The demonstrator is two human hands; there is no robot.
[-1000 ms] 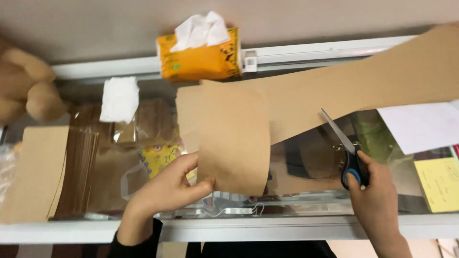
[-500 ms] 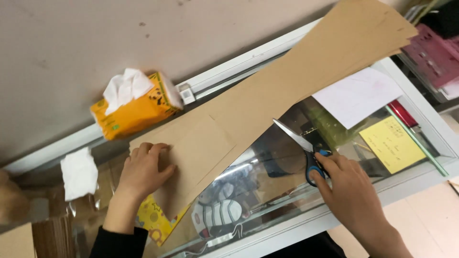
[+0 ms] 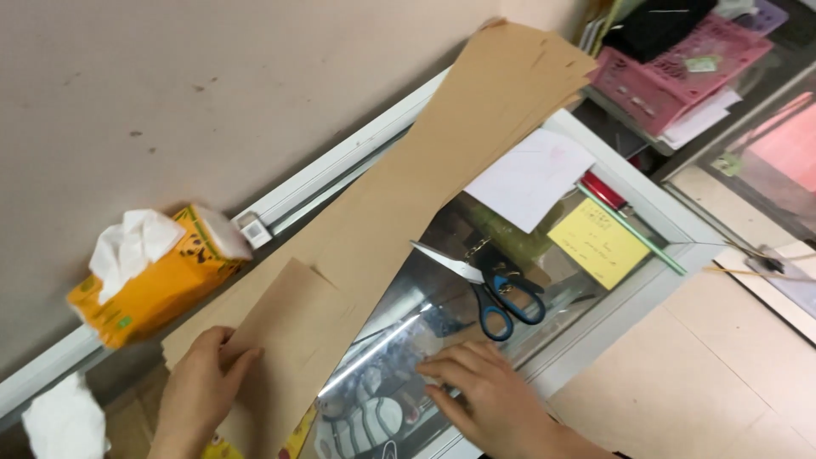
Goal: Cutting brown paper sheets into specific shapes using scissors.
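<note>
At the bottom left of the frame, the left hand [image 3: 200,395] lies flat on a folded piece of brown paper [image 3: 297,340], pressing it down with loose fingers. That piece is the near end of a long stack of brown paper strips [image 3: 450,161] that runs up to the top right, across a glass counter [image 3: 425,314]. At the bottom middle, the right hand [image 3: 484,395] rests open on the glass, holding nothing. The scissors [image 3: 489,289], with blue and black handles, lie on the glass just above it, blades a bit open. An orange tissue box [image 3: 149,276] sits at the left.
</note>
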